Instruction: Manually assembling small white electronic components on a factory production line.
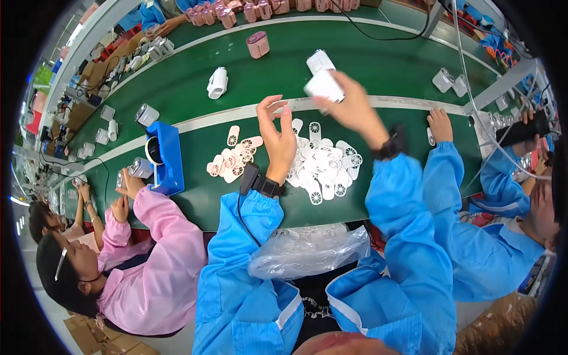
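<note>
My right hand [356, 107] grips a white plastic housing [324, 86] above the pale rail of the green conveyor. Just beyond it another white housing [320, 61] stands on the belt. My left hand [278, 141] is raised with its fingers apart and nothing in them. Below and between my hands lies a heap of flat white covers [324, 167], rounded oblongs with round spoked grilles. Left of my left wrist is a smaller pile of pale pink covers [231, 165]. A clear plastic bag [307, 254] with white pieces in it rests at my lap.
On the belt [177, 86] stand a white housing [218, 83] and a pink one [257, 45]. A blue tape dispenser [168, 160] is at left. A co-worker in pink [154, 278] sits left; a blue-sleeved co-worker's hand [439, 125] rests at right. Cables hang overhead.
</note>
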`<state>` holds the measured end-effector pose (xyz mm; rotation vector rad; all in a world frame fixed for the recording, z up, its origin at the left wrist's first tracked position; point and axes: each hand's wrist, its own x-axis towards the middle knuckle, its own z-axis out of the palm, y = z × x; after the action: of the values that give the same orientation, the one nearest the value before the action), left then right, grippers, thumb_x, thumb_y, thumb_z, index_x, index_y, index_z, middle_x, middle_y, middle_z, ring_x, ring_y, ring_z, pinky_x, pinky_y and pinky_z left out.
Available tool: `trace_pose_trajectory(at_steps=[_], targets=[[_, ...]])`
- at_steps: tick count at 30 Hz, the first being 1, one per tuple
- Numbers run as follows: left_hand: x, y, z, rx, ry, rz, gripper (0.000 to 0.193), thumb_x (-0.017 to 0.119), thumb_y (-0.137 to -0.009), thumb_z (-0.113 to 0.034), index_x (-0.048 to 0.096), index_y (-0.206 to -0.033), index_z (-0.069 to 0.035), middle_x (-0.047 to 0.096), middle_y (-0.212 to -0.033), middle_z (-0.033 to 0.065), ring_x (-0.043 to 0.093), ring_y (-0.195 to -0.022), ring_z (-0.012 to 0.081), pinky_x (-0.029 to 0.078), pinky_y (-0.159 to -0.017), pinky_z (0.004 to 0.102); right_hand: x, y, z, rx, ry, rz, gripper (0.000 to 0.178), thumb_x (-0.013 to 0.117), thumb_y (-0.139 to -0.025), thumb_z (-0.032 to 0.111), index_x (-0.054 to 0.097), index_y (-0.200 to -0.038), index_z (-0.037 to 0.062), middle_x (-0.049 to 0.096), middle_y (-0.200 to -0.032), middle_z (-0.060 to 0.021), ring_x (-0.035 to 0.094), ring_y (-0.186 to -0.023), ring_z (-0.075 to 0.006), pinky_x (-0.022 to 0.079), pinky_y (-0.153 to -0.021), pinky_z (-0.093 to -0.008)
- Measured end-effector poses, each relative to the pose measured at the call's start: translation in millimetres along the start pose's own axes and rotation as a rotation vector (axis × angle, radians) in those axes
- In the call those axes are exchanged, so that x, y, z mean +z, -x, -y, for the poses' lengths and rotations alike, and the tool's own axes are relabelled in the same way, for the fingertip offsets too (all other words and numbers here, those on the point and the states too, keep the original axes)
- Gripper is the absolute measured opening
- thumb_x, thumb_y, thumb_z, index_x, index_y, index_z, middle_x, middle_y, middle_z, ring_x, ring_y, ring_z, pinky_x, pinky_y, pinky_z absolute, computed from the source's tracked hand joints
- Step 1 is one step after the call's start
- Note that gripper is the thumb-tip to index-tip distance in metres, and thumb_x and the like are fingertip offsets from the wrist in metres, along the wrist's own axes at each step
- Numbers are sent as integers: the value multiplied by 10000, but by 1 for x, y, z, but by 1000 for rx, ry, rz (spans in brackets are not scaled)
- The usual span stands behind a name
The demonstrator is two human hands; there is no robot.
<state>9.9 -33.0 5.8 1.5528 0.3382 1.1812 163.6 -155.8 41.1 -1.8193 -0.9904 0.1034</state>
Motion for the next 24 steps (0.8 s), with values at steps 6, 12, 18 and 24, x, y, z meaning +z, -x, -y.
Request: trace_pose_trajectory(at_steps=[6, 12, 18, 24], targets=[[-4, -3, 3, 42, -95, 13, 295, 704, -964, -75, 585, -1230, -28, 645, -1139, 110, 664, -1000, 214, 478, -848, 357, -79, -102, -63, 248, 699, 104, 751, 917, -742, 428, 638, -1303, 13, 752, -1064, -231, 773, -987, -307, 599, -827, -423], [-8, -2, 8, 102, -116, -4, 243, 716, -944, -62, 607, -1160, -35, 668, -1054, 90, 682, -943, 204, 470, -832, 347, -67, -107, -94, 482, 704, 16, 837, 908, -739, 524, 625, -1300, -29, 714, -1140, -278, 756, -1020, -379, 590, -854, -490], [-18, -6, 5, 53, -96, -55, 218, 722, -934, -63, 623, -1127, -47, 674, -1032, 86, 679, -947, 208, 469, -835, 349, -22, -108, -73, -432, 828, -593, 885, 828, -811, 633, 606, -1334, -45, 711, -1164, -310, 731, -1083, -458, 582, -928, -507], [-3, -6, 2, 71, -79, -11, 239, 748, -911, -76, 639, -1121, -38, 673, -1091, 106, 679, -1021, 246, 496, -865, 376, 22, -116, -102, 202, 565, -59, 790, 797, -862, 557, 618, -1341, -45, 736, -1144, -274, 721, -1072, -431, 576, -928, -510]])
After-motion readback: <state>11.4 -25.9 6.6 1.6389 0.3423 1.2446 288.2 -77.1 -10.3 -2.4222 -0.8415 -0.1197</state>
